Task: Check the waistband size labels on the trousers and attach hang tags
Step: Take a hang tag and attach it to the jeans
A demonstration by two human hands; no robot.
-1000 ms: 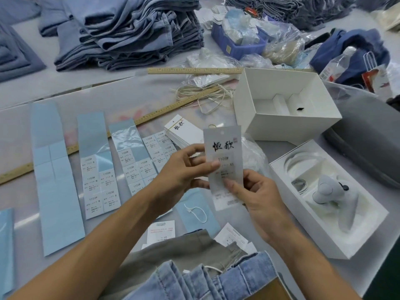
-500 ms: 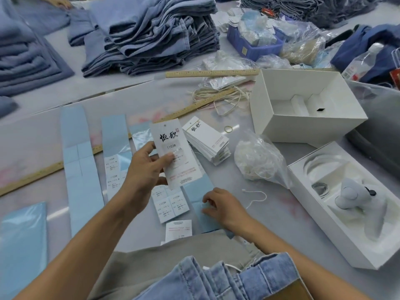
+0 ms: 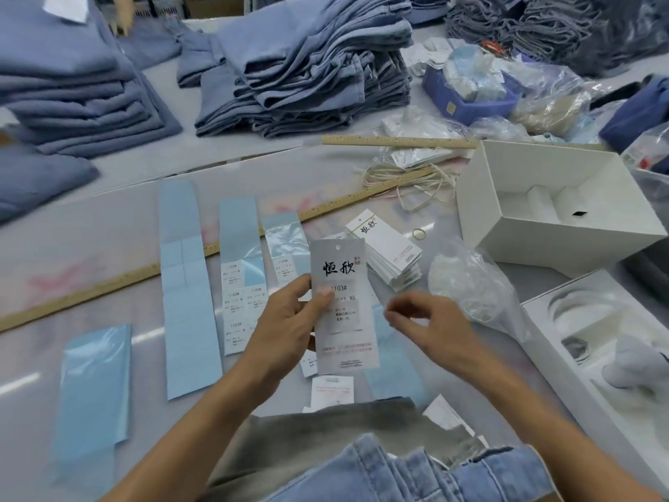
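Left hand (image 3: 286, 327) grips the hang tag (image 3: 344, 306) upright over the bench (image 3: 108, 219) (reads 1103#, XS). Right hand (image 3: 430, 327) hovers just beside it, fingertips pinched together; can't tell if holding anything.

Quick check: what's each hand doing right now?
Left hand: holds the hang tag.
Right hand: fingers pinched together beside the tag; contents cannot be told.

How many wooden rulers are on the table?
2. The long ruler runs diagonally across the table behind the label sheets; the shorter ruler lies farther back, in front of the folded trouser stacks. Clutter may hide others.
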